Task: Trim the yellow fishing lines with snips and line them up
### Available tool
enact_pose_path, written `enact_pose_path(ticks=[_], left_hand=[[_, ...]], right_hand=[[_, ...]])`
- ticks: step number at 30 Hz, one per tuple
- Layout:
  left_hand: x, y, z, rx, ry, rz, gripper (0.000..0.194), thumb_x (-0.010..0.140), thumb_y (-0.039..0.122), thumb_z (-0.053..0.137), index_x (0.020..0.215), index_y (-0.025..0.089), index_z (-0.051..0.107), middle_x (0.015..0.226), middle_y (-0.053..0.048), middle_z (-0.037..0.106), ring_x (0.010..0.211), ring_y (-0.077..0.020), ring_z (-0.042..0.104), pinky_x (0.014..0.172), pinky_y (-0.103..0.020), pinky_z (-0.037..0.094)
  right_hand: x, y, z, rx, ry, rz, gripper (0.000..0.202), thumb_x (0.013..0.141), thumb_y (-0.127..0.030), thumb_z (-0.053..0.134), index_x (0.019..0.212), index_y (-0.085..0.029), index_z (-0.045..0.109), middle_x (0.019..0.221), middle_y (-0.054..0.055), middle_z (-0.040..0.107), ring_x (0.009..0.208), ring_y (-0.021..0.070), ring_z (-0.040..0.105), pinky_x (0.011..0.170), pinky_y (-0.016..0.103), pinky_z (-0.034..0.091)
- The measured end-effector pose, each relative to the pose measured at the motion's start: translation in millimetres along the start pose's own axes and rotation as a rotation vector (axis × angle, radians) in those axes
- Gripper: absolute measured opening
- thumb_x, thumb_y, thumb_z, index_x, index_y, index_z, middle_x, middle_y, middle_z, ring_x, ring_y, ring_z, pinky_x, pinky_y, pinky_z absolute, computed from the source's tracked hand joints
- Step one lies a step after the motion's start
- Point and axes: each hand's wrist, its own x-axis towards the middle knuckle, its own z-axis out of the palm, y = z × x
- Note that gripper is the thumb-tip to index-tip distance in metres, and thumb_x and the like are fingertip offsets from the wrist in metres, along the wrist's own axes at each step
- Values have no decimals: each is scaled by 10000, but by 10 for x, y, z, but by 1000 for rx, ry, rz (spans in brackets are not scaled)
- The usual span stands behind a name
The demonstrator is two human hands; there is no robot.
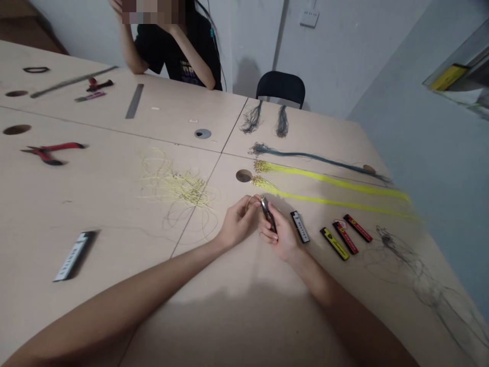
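In the head view, looked down across a pale table (267,306) with dark seams between its panels. Had red-handled pliers (51,152) lying well to the left, a white case (72,257) with dark lettering nearer, and a loose yellow tangle (183,186) spread near the left hand (237,224). Saw a metal ruler (134,101) farther off, close to a person in a black shirt (183,61) seated across, and a dark chair (280,86) behind the far edge. Found two yellow bundles (336,185) of line stretched out beyond the right hand (281,232), a dark bundle (317,156) alongside, and two dark tufts (282,122) past that. Had another white case (300,227) just beside the right hand, then a yellow case (334,243), two red cases (346,237), and a dark tangle (420,275) trailing rightward.

Gripped a clipper-like tool (267,211) in the right hand, tilted, between both hands, dark along the body and shiny at the upper end, partly covered by wrapped fingers. Pinched a thin yellowish loop (248,203) in the left hand, near that shiny end. Could not tell whether the tool bit the line.
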Motion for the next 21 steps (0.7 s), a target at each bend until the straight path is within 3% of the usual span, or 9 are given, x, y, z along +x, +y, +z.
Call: enact_pose_path(ticks=[12, 21], left_hand=[[-19, 18, 12, -14, -24, 32, 239, 921, 378, 528, 784, 183, 551, 728, 16, 560, 663, -114, 464, 668, -256, 396], [-18, -7, 4, -10, -8, 4, 250, 917, 397, 546, 791, 182, 570, 659, 31, 496, 630, -117, 413, 635, -257, 370]], right_hand=[[7, -6, -2, 49, -28, -3, 305, 839, -493, 633, 809, -216, 509, 499, -116, 343, 348, 37, 98, 344, 205, 61], [-4, -6, -16, 67, -17, -56, 270, 856, -466, 636, 927, -212, 577, 498, -121, 321, 346, 35, 94, 345, 197, 58]])
